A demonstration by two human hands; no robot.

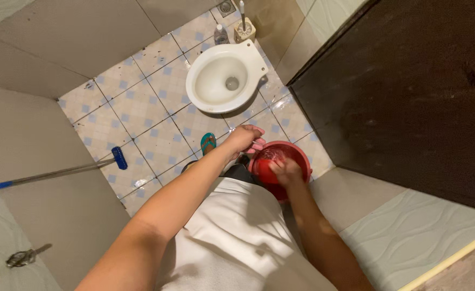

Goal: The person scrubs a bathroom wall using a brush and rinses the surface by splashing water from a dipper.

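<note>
A red bucket (302, 161) with water in it stands on the tiled floor just in front of me. My left hand (242, 138) reaches down to its left rim, fingers curled over the edge. My right hand (286, 171) is down inside the bucket, fingers bent toward the water; whether it holds anything is hidden. My foot in a teal slipper (208, 142) shows beside the left hand.
A white toilet bowl (224, 78) sits ahead, with a toilet brush in its holder (244, 28) and a small bottle (221, 35) behind it. A long-handled blue-headed brush (119, 158) lies on the left. A dark door (410, 97) stands on the right.
</note>
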